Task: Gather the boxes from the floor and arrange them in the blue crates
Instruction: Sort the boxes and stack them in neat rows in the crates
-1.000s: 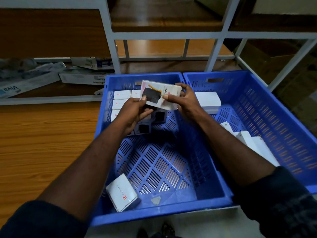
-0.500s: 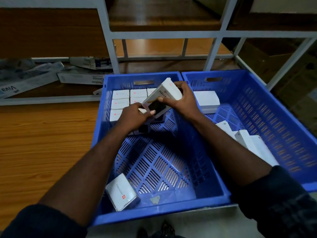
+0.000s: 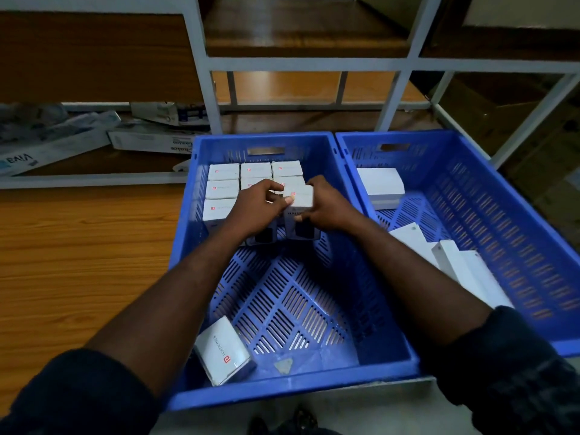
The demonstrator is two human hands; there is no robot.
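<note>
Two blue crates side by side on the floor: left crate (image 3: 370, 368) and right crate (image 3: 518, 221). Left crate has a grid of white boxes (image 3: 223, 171) packed against its far wall, plus one loose box (image 3: 224, 350) lying flat in the near-left corner. Right crate holds several larger white boxes (image 3: 381, 185). Both hands meet at the grid's right edge on one small white box (image 3: 299, 197), standing upright: right hand (image 3: 329, 205) fingers curled around its right side, left hand (image 3: 257, 208) thumb and fingertips pressing its left side.
</note>
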